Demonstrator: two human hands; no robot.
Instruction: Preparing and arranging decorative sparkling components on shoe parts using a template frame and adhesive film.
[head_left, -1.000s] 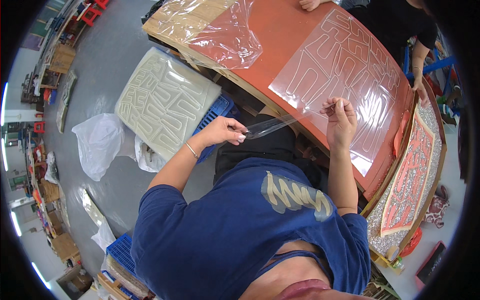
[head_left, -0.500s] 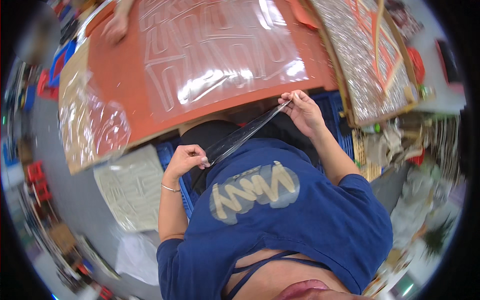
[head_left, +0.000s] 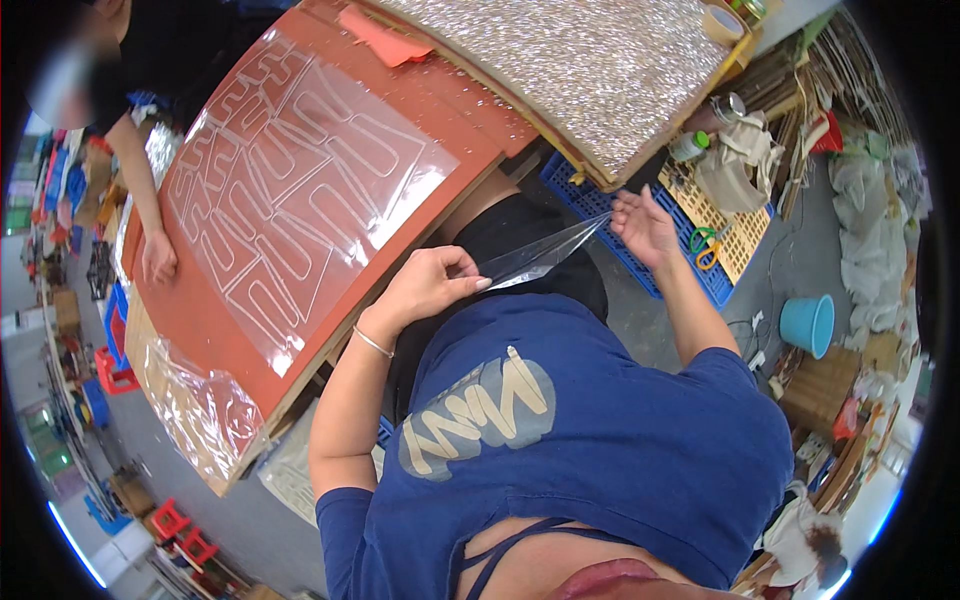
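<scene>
Two bare hands are shown at the centre of the frame, with a narrow strip of clear plastic film [head_left: 540,258] drawn between them. One end of the film is pinched between the thumb and fingers of the left hand [head_left: 435,282], by which a thin silvery bracelet [head_left: 372,341] is worn at the wrist. The opposite end, tapered to a point, is gripped at the fingertips of the half-curled right hand [head_left: 645,230], held higher and toward the right. The film is suspended above dark clothing, in front of a navy T-shirt [head_left: 620,400].

At upper left, a large transparent sheet [head_left: 300,180] marked with looped pale outlines is laid on a brick-red tabletop [head_left: 470,125]; crumpled clear plastic [head_left: 205,410] is seen at its lower-left corner. Another person's hand [head_left: 158,258] is rested at the table's far edge. At upper centre, a glittering silver panel [head_left: 590,80] is bordered by a yellowish frame. Right of centre, scissors with green and orange handles [head_left: 706,250] are placed on blue and tan plastic latticework [head_left: 748,245]. Farther right, a light-blue bucket [head_left: 806,328] is stood on the grey floor [head_left: 745,300].
</scene>
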